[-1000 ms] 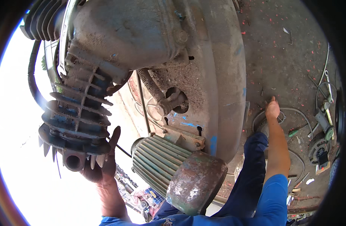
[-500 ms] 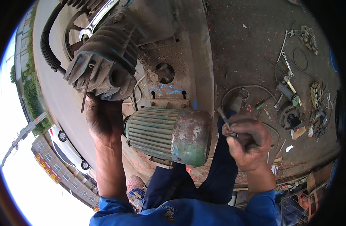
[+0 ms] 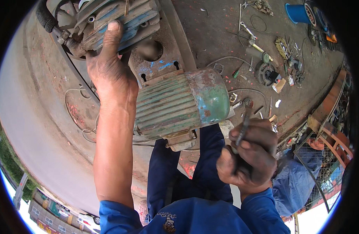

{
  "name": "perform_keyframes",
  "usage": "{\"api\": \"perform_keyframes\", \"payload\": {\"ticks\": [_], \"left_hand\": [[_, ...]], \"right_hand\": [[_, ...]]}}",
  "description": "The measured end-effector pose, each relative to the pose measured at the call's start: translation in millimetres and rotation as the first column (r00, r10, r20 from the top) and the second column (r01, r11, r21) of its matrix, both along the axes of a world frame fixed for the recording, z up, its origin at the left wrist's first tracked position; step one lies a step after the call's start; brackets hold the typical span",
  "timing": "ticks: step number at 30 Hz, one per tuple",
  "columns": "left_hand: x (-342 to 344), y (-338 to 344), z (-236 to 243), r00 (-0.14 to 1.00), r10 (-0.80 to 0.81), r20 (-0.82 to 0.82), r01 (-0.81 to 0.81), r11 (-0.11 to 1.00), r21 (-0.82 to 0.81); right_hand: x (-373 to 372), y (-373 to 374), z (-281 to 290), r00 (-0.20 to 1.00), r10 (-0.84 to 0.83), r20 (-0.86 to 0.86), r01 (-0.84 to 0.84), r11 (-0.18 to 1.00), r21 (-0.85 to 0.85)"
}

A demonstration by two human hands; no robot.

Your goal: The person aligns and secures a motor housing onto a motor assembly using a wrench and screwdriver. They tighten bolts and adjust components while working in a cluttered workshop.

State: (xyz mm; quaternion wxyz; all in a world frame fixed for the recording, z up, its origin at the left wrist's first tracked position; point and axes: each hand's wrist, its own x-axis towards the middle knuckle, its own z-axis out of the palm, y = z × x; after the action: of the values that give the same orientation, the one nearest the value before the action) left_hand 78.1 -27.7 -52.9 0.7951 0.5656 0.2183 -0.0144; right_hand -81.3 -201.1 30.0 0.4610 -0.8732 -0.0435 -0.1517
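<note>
My left hand (image 3: 111, 74) grips a finned metal cylinder head (image 3: 126, 21) with blue paint traces. Its thumb lies along the fins and the other fingers are hidden underneath. In my right hand (image 3: 253, 152) a dark threaded bolt (image 3: 245, 121) is pinched, head end up, held away from the machine. Between my arms sits a ribbed green electric motor (image 3: 175, 101), rusty at its rounded end, on a metal base plate (image 3: 158, 66) with slots and a round hole. A thin rod (image 3: 127, 7) stands at the cylinder head's upper part.
A ribbed hose (image 3: 46, 17) joins a fitting left of the cylinder head. On the ground to the right lie a wrench (image 3: 247, 30), an angle grinder (image 3: 259, 54), a green screwdriver (image 3: 236, 73) and scattered parts. A blue bucket (image 3: 298, 15) stands beyond; a wire cage (image 3: 324, 167) is at right.
The view has shifted. My left hand has gone from below the cylinder head to having its thumb over the fins. The right hand still holds the bolt, now nearer to me.
</note>
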Motion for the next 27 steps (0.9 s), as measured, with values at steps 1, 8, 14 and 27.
{"api": "perform_keyframes", "payload": {"ticks": [1, 8, 14, 27], "left_hand": [[2.4, 6.6, -3.2, 0.999, 0.046, -0.023, -0.048, 0.996, -0.069], [-5.7, -8.1, 17.4, 0.985, 0.041, 0.167, -0.018, 0.990, -0.137], [0.9, 11.2, 0.9, 1.000, 0.000, 0.006, 0.000, 0.999, -0.042], [1.9, 11.7, 0.1, 0.998, -0.037, 0.050, 0.045, 0.984, -0.172]], "right_hand": [[5.6, 5.0, -16.1, 0.982, 0.150, -0.118, -0.170, 0.967, -0.188], [10.4, 34.9, -55.9, 0.893, 0.202, -0.402, -0.352, 0.870, -0.345], [70.9, 71.3, -57.3, 0.976, -0.215, 0.042, 0.212, 0.975, 0.059], [112.7, 91.6, -88.4, 0.952, -0.307, 0.005, 0.303, 0.941, 0.153]]}}
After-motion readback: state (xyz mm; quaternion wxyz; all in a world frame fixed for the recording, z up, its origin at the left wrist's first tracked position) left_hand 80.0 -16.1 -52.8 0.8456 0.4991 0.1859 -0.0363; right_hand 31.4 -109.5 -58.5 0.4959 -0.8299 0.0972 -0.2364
